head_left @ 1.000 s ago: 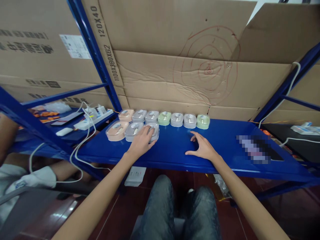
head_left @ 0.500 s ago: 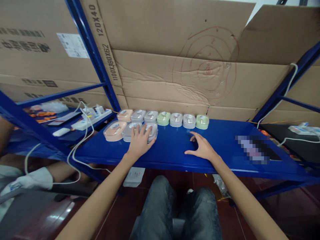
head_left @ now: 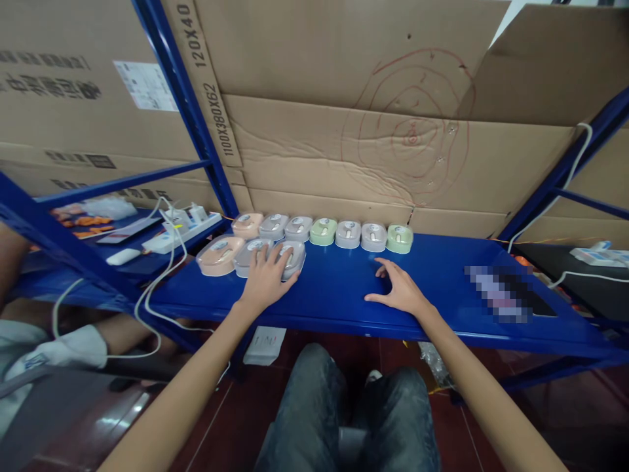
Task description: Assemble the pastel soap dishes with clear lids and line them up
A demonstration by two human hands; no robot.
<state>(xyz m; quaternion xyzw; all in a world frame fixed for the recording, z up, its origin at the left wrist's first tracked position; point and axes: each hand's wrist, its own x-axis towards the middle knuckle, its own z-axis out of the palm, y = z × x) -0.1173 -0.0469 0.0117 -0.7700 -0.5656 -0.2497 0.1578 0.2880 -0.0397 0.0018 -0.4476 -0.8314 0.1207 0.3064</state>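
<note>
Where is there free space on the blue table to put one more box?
Bare blue table lies between the left hand and the right hand, also between the right hand and the blurred flat thing. The back left is crowded: seven boxes in a row, three front boxes before them, the left hand over two.
</note>
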